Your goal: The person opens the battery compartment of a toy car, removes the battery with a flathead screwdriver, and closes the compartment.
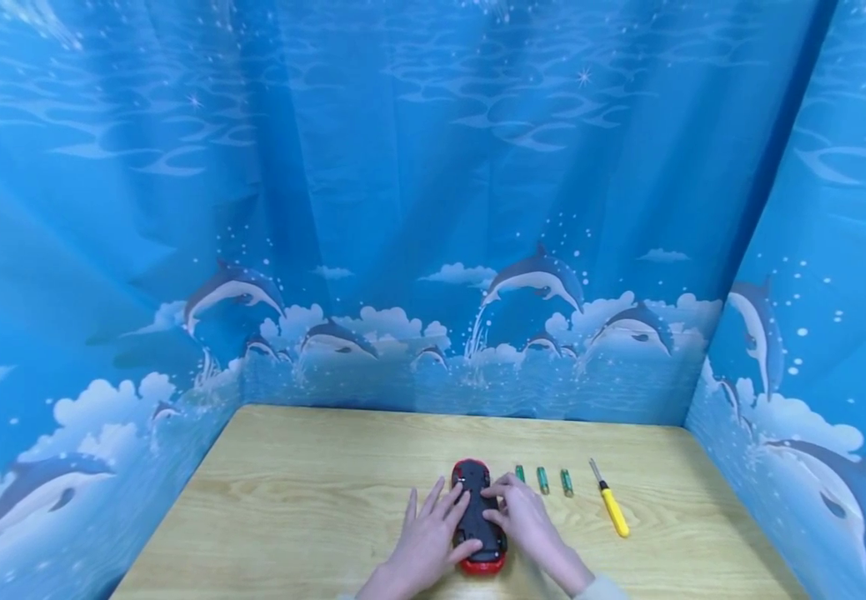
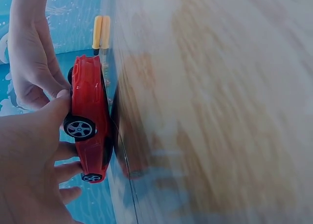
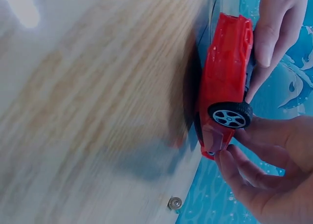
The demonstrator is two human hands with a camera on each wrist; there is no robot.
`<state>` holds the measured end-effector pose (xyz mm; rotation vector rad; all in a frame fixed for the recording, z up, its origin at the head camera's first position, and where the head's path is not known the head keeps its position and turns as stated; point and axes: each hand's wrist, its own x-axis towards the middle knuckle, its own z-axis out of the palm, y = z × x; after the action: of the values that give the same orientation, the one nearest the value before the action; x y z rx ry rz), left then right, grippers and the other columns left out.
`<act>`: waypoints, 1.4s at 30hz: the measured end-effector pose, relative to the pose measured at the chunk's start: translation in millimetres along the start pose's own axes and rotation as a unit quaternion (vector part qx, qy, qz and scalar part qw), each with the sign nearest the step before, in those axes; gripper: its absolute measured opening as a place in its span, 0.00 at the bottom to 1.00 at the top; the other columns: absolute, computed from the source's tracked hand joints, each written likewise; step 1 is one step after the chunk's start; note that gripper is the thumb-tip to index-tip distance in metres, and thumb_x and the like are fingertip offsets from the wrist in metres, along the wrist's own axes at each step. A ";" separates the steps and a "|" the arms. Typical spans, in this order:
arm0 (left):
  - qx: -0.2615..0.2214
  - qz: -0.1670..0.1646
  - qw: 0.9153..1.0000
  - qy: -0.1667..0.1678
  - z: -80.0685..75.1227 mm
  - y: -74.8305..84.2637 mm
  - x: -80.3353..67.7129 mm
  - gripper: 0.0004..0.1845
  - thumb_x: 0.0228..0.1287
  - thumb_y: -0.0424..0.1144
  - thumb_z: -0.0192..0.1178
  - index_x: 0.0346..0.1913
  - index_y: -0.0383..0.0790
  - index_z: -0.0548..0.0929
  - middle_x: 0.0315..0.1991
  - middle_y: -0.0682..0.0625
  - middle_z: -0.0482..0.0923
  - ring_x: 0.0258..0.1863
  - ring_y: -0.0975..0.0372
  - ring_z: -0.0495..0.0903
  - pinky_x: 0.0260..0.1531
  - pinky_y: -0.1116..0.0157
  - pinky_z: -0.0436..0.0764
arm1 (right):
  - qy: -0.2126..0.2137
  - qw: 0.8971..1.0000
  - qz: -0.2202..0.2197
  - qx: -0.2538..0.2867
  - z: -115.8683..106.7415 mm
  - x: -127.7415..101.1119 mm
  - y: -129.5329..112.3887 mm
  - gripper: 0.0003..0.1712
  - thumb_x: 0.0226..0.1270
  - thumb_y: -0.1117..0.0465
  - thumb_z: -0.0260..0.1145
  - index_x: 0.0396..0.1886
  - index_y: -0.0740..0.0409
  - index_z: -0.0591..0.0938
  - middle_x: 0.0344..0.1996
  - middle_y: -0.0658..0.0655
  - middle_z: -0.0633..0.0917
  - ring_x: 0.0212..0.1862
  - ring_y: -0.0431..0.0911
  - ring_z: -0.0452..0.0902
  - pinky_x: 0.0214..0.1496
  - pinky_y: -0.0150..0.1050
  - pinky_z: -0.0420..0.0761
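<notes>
A red toy car (image 1: 481, 569) lies upside down on the table, its black underside (image 1: 472, 517) facing up. With fingers spread and fairly straight, my left hand (image 1: 429, 530) rests over the car's left side, its thumb on the underside near the close end. My right hand (image 1: 524, 515) holds the car's right side with bent fingers, its thumb and forefinger on the edge of the underside. In the left wrist view the car's red body (image 2: 89, 94) and wheels show from the side. The right wrist view shows the opposite side (image 3: 226, 67). The fingers partly hide the underside.
Three green batteries stand or lie in a row right of the car, the middle battery (image 1: 543, 481) among them. Farther right lies a screwdriver (image 1: 614, 510) with a yellow handle. Blue dolphin-print curtains (image 1: 433, 208) border the wooden table (image 1: 312, 483) at the back and sides.
</notes>
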<state>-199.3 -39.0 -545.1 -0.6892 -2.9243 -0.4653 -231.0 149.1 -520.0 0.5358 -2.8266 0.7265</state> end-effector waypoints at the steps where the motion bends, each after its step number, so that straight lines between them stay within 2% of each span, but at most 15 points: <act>1: 0.000 0.000 1.000 -0.001 -0.1 0.1 -0.4 0.40 0.69 0.69 0.51 0.74 0.47 0.72 0.75 0.48 0.67 0.77 0.47 0.59 0.69 0.32 0.58 | 0.001 1.000 -0.005 -0.001 0.4 -0.1 0.8 0.16 0.53 0.64 0.79 0.43 0.61 0.90 0.40 0.56 0.83 0.32 0.45 0.80 0.32 0.33 0.81; 6: 0.002 0.015 1.000 0.010 -5.3 0.5 -3.3 0.39 0.69 0.68 0.50 0.71 0.44 0.75 0.72 0.46 0.70 0.75 0.47 0.61 0.68 0.32 0.59 | 0.004 0.999 -0.043 -0.005 -0.3 0.6 6.3 0.15 0.52 0.66 0.79 0.42 0.60 0.91 0.41 0.55 0.84 0.35 0.47 0.82 0.36 0.38 0.84; 11: 0.038 0.047 0.997 0.051 -12.7 -1.1 -7.4 0.33 0.71 0.66 0.51 0.64 0.46 0.82 0.65 0.47 0.78 0.70 0.46 0.69 0.64 0.32 0.65 | 0.004 0.996 -0.082 -0.030 -2.6 2.8 10.8 0.15 0.51 0.67 0.79 0.41 0.59 0.91 0.40 0.55 0.86 0.41 0.51 0.83 0.43 0.47 0.84; 15: 0.041 0.059 0.995 0.064 -17.0 -3.5 -8.7 0.27 0.70 0.63 0.54 0.59 0.50 0.86 0.61 0.48 0.81 0.68 0.46 0.72 0.64 0.32 0.66 | 0.009 0.994 -0.099 -0.045 -3.8 1.6 10.9 0.14 0.50 0.67 0.80 0.40 0.59 0.91 0.38 0.53 0.87 0.42 0.50 0.82 0.45 0.46 0.83; 20: 0.025 0.061 0.996 0.066 -18.5 -7.2 -7.8 0.22 0.71 0.60 0.56 0.54 0.52 0.89 0.60 0.47 0.81 0.69 0.46 0.70 0.64 0.33 0.67 | 0.004 0.992 -0.117 -0.044 -5.6 -5.5 2.3 0.12 0.56 0.62 0.78 0.41 0.61 0.91 0.39 0.56 0.88 0.42 0.51 0.83 0.44 0.46 0.84; 23: 0.014 0.060 0.996 0.069 -18.1 -9.8 -6.5 0.21 0.72 0.59 0.56 0.53 0.53 0.89 0.61 0.48 0.81 0.69 0.47 0.70 0.65 0.34 0.66 | -0.011 0.992 -0.120 -0.042 -5.7 -11.7 -6.5 0.16 0.61 0.58 0.76 0.44 0.64 0.90 0.43 0.60 0.88 0.45 0.54 0.84 0.47 0.49 0.85; 28: -0.019 0.049 0.997 0.064 -14.1 -14.4 -3.5 0.21 0.76 0.55 0.53 0.59 0.49 0.85 0.62 0.49 0.80 0.69 0.49 0.71 0.66 0.34 0.65 | -0.030 0.989 -0.119 -0.087 -0.6 -23.5 -19.9 0.27 0.63 0.50 0.74 0.52 0.68 0.86 0.52 0.65 0.85 0.52 0.58 0.83 0.51 0.52 0.85; 32: -0.035 0.030 0.998 0.051 -12.6 -16.8 -1.1 0.26 0.79 0.55 0.48 0.69 0.46 0.77 0.69 0.48 0.74 0.71 0.48 0.68 0.67 0.33 0.63 | -0.031 0.984 -0.125 -0.123 4.4 -30.8 -25.4 0.37 0.57 0.48 0.78 0.58 0.71 0.82 0.57 0.69 0.82 0.56 0.60 0.81 0.53 0.53 0.84; 35: -0.031 0.028 0.998 0.043 -14.2 -18.9 -0.7 0.28 0.79 0.56 0.46 0.71 0.45 0.75 0.72 0.47 0.71 0.73 0.47 0.66 0.67 0.32 0.62 | -0.037 0.981 -0.123 -0.144 8.3 -33.2 -28.5 0.42 0.53 0.49 0.80 0.60 0.72 0.79 0.59 0.70 0.80 0.58 0.62 0.79 0.53 0.53 0.84; 38: -0.029 0.031 0.998 0.037 -15.1 -20.8 -1.3 0.29 0.78 0.58 0.46 0.68 0.43 0.78 0.71 0.46 0.72 0.72 0.46 0.67 0.66 0.31 0.62 | -0.027 0.973 -0.128 -0.187 14.4 -33.7 -29.6 0.43 0.49 0.49 0.81 0.60 0.72 0.79 0.59 0.69 0.80 0.58 0.61 0.79 0.54 0.51 0.85; 42: -0.033 0.032 0.998 0.035 -15.2 -21.1 -2.9 0.29 0.77 0.58 0.48 0.66 0.42 0.80 0.68 0.46 0.76 0.69 0.46 0.71 0.64 0.31 0.64 | 0.014 0.954 -0.156 -0.256 21.9 -32.9 -28.2 0.43 0.46 0.49 0.82 0.58 0.69 0.79 0.57 0.66 0.81 0.57 0.59 0.79 0.57 0.47 0.84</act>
<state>-205.8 -62.9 -536.9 -0.7552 -2.8235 -0.5690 -191.5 125.1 -535.2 0.8289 -2.6509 -0.0612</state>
